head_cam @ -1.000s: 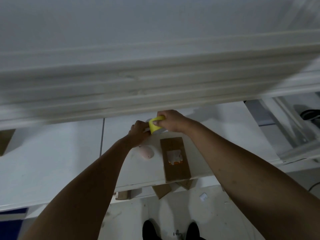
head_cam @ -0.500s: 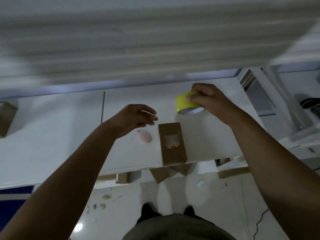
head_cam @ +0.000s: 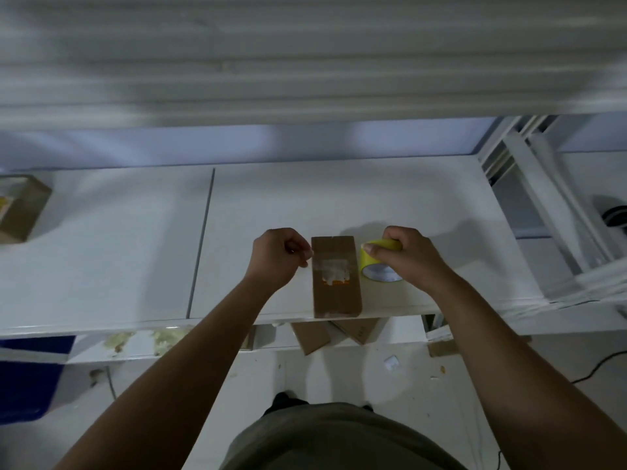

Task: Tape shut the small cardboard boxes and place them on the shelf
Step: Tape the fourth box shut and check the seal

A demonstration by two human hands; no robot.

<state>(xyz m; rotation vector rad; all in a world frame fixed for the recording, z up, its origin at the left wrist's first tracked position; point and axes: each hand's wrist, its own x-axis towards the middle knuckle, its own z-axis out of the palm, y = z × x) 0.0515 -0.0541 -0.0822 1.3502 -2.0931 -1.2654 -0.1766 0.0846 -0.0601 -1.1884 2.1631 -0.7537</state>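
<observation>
A small brown cardboard box (head_cam: 336,293) lies flat on the white table (head_cam: 390,205) close to its front edge, with a torn pale label patch on top. My left hand (head_cam: 276,259) sits just left of the box, its fingers pinched on a thin clear tape end. To the box's right, my right hand (head_cam: 410,261) grips a yellow tape roll (head_cam: 371,266), tilted on the table. The tape strip between my hands is hard to make out.
Another cardboard box (head_cam: 22,208) stands at the table's far left. Loose cardboard pieces (head_cam: 312,337) lie under the front edge. A blurred white shelf (head_cam: 305,62) hangs overhead, and a white rack (head_cam: 543,205) flanks the table's right end.
My hands have spread apart and come down either side of the box. The roll went from behind the box to its right. The pink object beside the box is now hidden.
</observation>
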